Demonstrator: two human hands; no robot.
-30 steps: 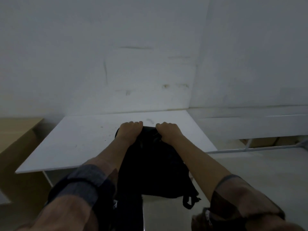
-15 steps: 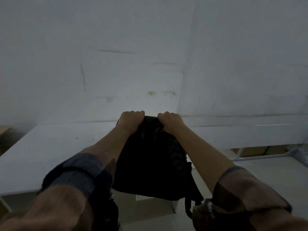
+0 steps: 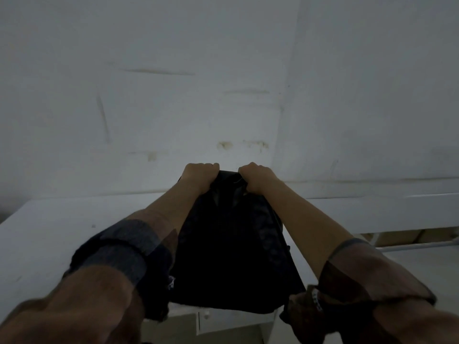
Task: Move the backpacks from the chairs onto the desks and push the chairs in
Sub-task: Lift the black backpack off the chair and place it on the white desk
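The black backpack (image 3: 231, 247) hangs from its top edge, held out over the near edge of the white counter (image 3: 47, 234), towards the counter's right end. Its lower end sits at or just past that near edge; whether any of it rests on the surface is hard to tell in this dim light. The left hand (image 3: 198, 176) and the right hand (image 3: 257, 177) each grip the top of the bag with fingers curled tight round the fabric, close together, with arms stretched forward.

The main risk, as I judge it, is setting the bag down too close to the near edge or the right-hand corner. A soft bag slumps when released, and if most of its weight lies beyond the edge it could slide off to the floor. A strap dangling below the bag could also catch on the edge as the bag goes forward. Both hands hold only the top, so the body may swing and land crooked. The wall (image 3: 173, 95) behind the counter limits how far back it can go.
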